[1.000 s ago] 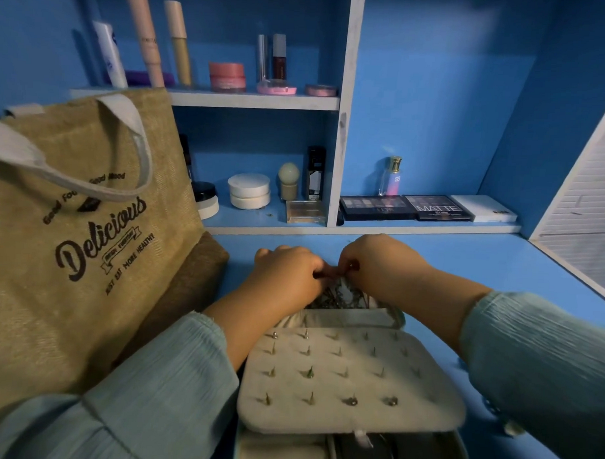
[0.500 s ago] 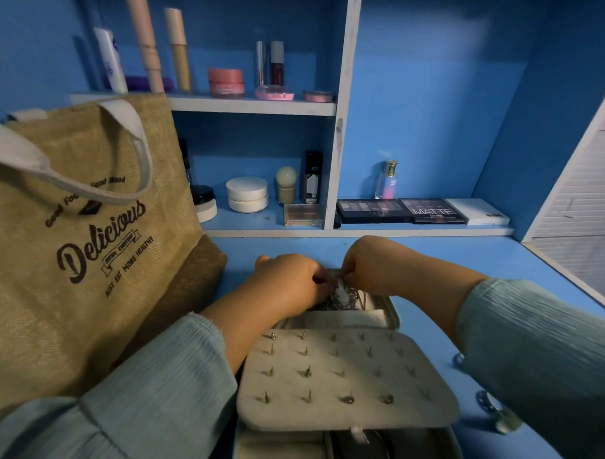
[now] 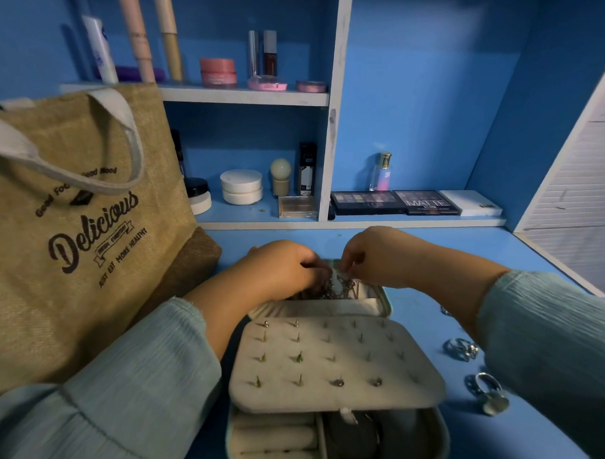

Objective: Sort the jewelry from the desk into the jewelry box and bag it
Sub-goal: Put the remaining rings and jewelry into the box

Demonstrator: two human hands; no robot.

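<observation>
An open grey, felt-lined jewelry box lies on the blue worktop in front of the person. Its middle flap, a pale padded earring panel, holds rows of small studs, and the near tray below shows ring rolls and a dark round compartment. In the far half of the box sits a tangled heap of thin metal chains.

Both hands meet over that far half. The left hand has its fingers curled down into the chain heap, grasping at the tangle. The right hand pinches a strand of the same chains between thumb and fingertips, just above the heap. Both forearms wear pale teal pleated sleeves.

On the worktop to the right of the box, partly under the right sleeve, lie a cluster of silver rings and, nearer the camera, a large silver ring with a round stone, apart from the box.

A tan jute tote bag with white handles and dark "Delicious" lettering stands upright to the left, close beside the left arm. Behind, blue shelves carry cosmetics: tubes, jars, and eyeshadow palettes.
</observation>
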